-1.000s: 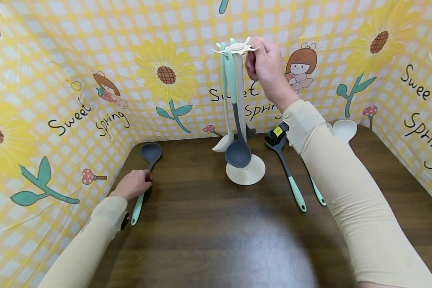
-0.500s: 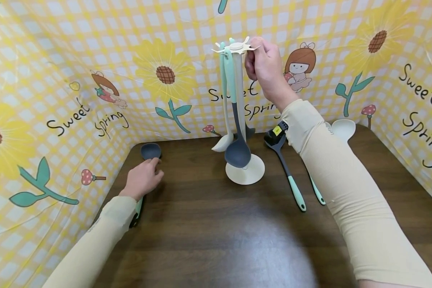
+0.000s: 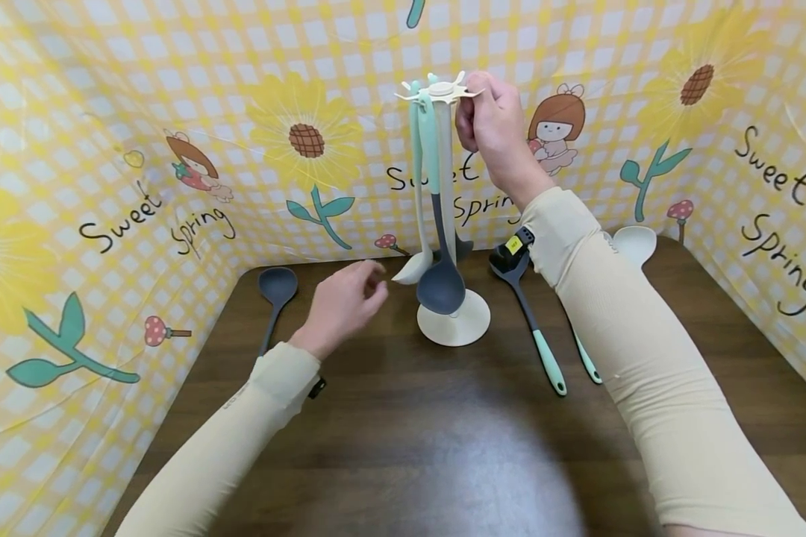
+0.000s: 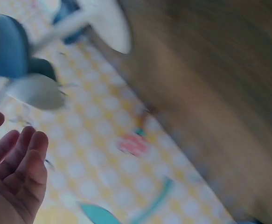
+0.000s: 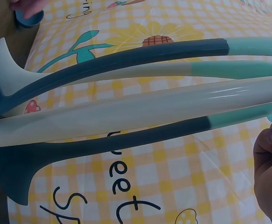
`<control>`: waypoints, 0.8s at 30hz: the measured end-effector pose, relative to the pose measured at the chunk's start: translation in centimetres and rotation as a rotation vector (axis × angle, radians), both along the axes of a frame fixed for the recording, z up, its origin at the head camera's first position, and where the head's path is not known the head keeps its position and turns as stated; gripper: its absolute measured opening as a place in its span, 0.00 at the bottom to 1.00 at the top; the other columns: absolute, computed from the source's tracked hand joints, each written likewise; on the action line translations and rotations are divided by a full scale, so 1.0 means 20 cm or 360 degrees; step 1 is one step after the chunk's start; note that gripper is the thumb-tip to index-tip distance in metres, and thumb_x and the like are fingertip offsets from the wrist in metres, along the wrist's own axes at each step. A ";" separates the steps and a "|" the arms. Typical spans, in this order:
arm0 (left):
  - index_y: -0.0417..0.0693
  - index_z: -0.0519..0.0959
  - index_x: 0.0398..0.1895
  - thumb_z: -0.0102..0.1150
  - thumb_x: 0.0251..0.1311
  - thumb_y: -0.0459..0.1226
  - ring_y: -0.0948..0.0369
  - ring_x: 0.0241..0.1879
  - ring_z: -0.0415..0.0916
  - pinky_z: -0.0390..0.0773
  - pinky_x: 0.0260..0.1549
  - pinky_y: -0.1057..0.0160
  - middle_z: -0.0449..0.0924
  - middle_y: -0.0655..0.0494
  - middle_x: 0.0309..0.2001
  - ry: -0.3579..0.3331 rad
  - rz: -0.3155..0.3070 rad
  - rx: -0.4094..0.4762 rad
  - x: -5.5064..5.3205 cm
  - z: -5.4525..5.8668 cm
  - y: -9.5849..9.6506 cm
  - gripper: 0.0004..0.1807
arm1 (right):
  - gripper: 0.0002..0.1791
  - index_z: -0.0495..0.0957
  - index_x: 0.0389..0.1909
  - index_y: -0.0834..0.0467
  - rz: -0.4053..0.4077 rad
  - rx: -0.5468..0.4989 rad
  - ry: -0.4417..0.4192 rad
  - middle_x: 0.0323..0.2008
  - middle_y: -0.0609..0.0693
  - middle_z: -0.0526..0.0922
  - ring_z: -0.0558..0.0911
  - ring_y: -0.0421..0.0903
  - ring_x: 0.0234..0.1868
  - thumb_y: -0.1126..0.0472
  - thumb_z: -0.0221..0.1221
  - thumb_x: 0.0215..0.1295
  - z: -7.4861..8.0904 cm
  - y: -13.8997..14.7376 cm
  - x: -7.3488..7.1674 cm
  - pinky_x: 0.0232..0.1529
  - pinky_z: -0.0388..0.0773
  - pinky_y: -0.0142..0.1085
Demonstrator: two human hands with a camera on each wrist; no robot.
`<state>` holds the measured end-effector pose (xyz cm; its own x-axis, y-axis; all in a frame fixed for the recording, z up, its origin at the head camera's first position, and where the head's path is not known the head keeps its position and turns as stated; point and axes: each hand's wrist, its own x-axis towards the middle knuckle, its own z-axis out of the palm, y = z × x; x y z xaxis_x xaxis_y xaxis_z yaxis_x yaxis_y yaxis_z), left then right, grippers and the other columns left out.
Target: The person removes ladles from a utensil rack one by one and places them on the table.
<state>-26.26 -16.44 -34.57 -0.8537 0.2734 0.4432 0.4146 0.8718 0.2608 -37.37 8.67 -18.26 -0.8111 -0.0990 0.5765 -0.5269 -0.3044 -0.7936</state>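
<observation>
A cream utensil stand (image 3: 466,329) rises near the table's back edge. My right hand (image 3: 500,123) pinches an arm of its hooked top (image 3: 442,90). From its hooks hang a dark grey ladle (image 3: 441,289) with a mint handle, a white-headed utensil (image 3: 413,268), and a dark-headed utensil (image 5: 14,170), partly hidden in the head view. Left of the stand, my left hand (image 3: 345,302) is in the air with loosely bent fingers and nothing in them. Its tips are close to the white head but apart from it. The left wrist view is blurred.
On the left of the table lies another dark grey ladle (image 3: 277,285), its handle hidden by my left sleeve. On the right lie a dark utensil with a mint handle (image 3: 548,362) and a white-headed one (image 3: 636,242), partly behind my right sleeve. Patterned cloth (image 3: 369,45) encloses the table's back and sides.
My left hand has left the ladle lying at the left and moved right toward the stand. The right hand keeps its place on the stand's top.
</observation>
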 end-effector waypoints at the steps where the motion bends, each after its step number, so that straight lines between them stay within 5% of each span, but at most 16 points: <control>1: 0.50 0.81 0.46 0.53 0.66 0.43 0.62 0.33 0.81 0.80 0.32 0.56 0.85 0.60 0.36 0.0023 -0.0030 0.0040 0.00 0.02 0.05 0.12 | 0.21 0.63 0.18 0.60 -0.0002 0.0000 0.0003 0.11 0.52 0.63 0.57 0.44 0.11 0.68 0.39 0.76 0.00 0.00 0.00 0.14 0.53 0.31; 6: 0.49 0.81 0.49 0.53 0.68 0.45 0.63 0.30 0.78 0.77 0.30 0.59 0.84 0.59 0.35 0.0141 -0.0135 0.0206 -0.03 0.13 0.23 0.14 | 0.22 0.63 0.18 0.60 -0.0002 0.0000 0.0006 0.11 0.52 0.63 0.57 0.44 0.10 0.68 0.40 0.77 0.00 0.00 -0.01 0.13 0.52 0.31; 11: 0.49 0.79 0.54 0.56 0.69 0.49 0.64 0.31 0.78 0.77 0.32 0.60 0.85 0.61 0.37 0.0071 -0.0132 0.0304 -0.07 0.20 0.35 0.19 | 0.22 0.63 0.18 0.60 -0.0009 0.0014 0.0004 0.10 0.51 0.63 0.58 0.44 0.10 0.67 0.40 0.78 0.00 0.00 -0.01 0.13 0.53 0.31; 18: 0.51 0.79 0.50 0.58 0.68 0.50 0.64 0.31 0.79 0.77 0.35 0.60 0.83 0.61 0.34 -0.0122 -0.0112 0.0333 -0.14 0.21 0.43 0.16 | 0.22 0.62 0.18 0.60 -0.0011 0.0022 -0.0003 0.10 0.51 0.62 0.58 0.45 0.11 0.67 0.40 0.77 -0.01 0.00 0.00 0.14 0.53 0.31; 24: 0.50 0.79 0.37 0.58 0.69 0.45 0.61 0.30 0.77 0.74 0.32 0.60 0.81 0.58 0.31 -0.0095 -0.0157 0.0342 -0.15 0.21 0.45 0.09 | 0.22 0.62 0.18 0.60 -0.0025 0.0045 0.0013 0.11 0.51 0.63 0.58 0.44 0.11 0.66 0.40 0.78 0.00 0.01 -0.01 0.14 0.54 0.31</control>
